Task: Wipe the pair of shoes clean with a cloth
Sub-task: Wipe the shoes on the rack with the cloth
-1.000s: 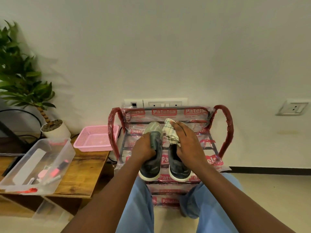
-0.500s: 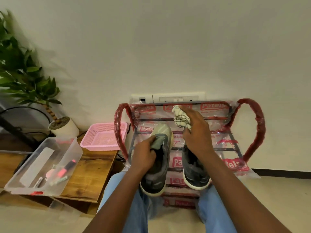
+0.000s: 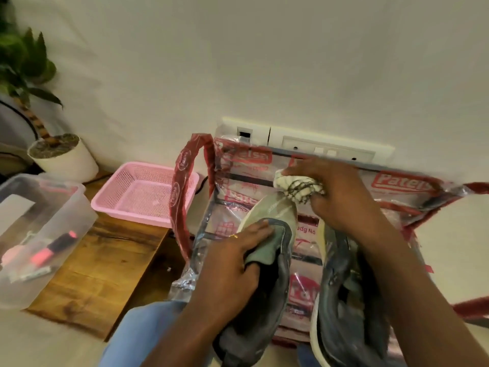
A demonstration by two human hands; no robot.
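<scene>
Two grey shoes with pale soles lie side by side on a plastic-wrapped metal rack (image 3: 394,186). My left hand (image 3: 232,263) grips the left shoe (image 3: 272,282) at its tongue and collar, fingers curled inside the opening. My right hand (image 3: 341,192) holds a bunched white cloth with dark checks (image 3: 299,188) against the pale toe of that left shoe. The right shoe (image 3: 341,300) lies under my right forearm, partly hidden.
A pink plastic basket (image 3: 144,193) sits on a wooden table (image 3: 105,263) left of the rack. A clear plastic box (image 3: 37,234) with small items stands further left, behind it a potted plant (image 3: 60,154). A wall socket strip (image 3: 304,145) is behind the rack.
My right hand with the cloth has shifted left from above the right shoe to the toe of the left shoe. The camera has dropped closer. My left hand keeps its grip.
</scene>
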